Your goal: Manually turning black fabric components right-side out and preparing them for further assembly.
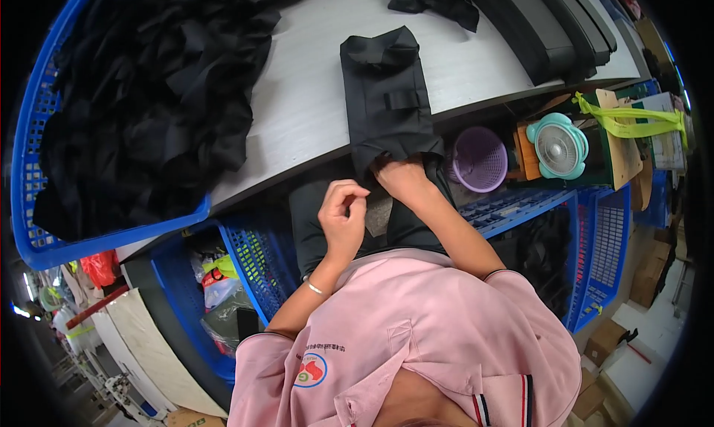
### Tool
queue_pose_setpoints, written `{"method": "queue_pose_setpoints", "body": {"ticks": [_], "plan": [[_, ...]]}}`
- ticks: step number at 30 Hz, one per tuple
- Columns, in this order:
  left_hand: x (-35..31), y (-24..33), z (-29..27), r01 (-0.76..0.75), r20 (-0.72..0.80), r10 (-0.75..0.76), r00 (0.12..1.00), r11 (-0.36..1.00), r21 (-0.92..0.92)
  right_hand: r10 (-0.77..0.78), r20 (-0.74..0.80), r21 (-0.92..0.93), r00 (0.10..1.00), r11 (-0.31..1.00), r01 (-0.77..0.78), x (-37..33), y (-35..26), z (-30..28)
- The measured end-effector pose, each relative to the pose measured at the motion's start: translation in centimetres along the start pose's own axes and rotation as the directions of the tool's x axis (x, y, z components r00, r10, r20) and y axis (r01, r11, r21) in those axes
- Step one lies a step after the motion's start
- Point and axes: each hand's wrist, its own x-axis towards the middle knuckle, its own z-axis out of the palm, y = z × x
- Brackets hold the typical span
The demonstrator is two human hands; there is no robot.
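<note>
A black fabric pouch lies lengthwise over the table's near edge, its lower end hanging toward me. It has a short strap loop across its front, and its far end gapes a little. My right hand is at the lower end, fingers bent into the folds and gripping the cloth; the fingertips are hidden. Just left of it, apart from the pouch, my left hand is raised with fingers curled toward the thumb. Whether anything small is pinched there does not show.
A blue basket heaped with black fabric pieces fills the left side. Black padded panels and a black cloth piece lie at the far right. A purple wastebasket and a turquoise fan stand right. Blue crates flank me.
</note>
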Motion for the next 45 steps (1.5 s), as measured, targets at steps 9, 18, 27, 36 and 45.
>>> {"method": "queue_pose_setpoints", "body": {"ticks": [9,18,27,36,45], "plan": [[4.1,1.5,-0.3,0.506,0.271,-0.437,0.858,0.628,-0.591,-0.125,0.275,0.452,0.953,0.892,-0.013,-6.2,-5.3,-10.3],[1.5,3.0,-0.8,0.525,0.367,-0.388,0.845,0.730,-0.437,0.497,0.131,0.718,0.858,0.549,-0.428,-4.8,1.7,-16.3],[0.3,0.9,-1.4,0.575,0.525,-0.330,0.784,0.704,-0.416,0.348,0.575,0.818,0.740,-0.275,-0.506,-5.9,0.0,-14.7],[-1.5,3.3,0.4,0.526,0.514,-0.415,0.751,0.846,-0.086,0.553,0.116,0.895,0.825,0.301,-0.328,-9.6,-1.8,-16.4],[-4.2,5.8,5.0,0.469,0.777,-0.247,0.580,0.880,-0.070,0.978,0.157,0.962,0.140,-0.120,-0.245,-28.7,6.3,-17.6]]}}
